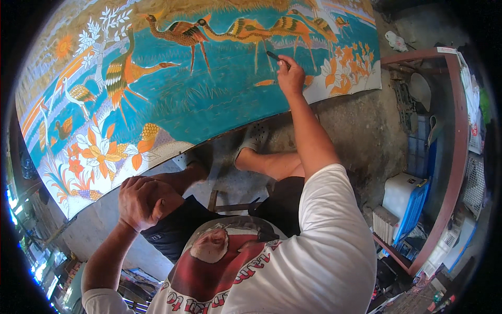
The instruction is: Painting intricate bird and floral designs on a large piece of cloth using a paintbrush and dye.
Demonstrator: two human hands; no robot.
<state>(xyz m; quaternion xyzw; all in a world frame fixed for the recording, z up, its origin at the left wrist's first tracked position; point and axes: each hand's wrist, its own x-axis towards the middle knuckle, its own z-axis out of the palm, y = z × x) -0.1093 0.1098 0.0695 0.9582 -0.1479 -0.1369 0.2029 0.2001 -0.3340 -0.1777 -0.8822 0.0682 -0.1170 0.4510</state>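
Observation:
A large painted panel (178, 118) lies across the upper part of the view, with long-necked birds, plants and orange-and-white flowers on a blue-green ground. My right hand (291, 77) is out over its right half, closed on a slim dark tool (271, 54), perhaps a brush or pen. The tool's tip points up and left, beside the legs of a yellow-brown bird (246, 30); whether it touches the surface I cannot tell. Below the panel's near edge, my left hand (138, 203) rests on my bent left knee, its fingers loosely curved over it and holding no object.
On the right stands a reddish-brown frame (456, 131). Inside it are a white and blue container (402, 196) and assorted items. A concrete wall (361, 136) rises beyond the panel's near edge. My foot in a grey clog (255, 138) is under the panel.

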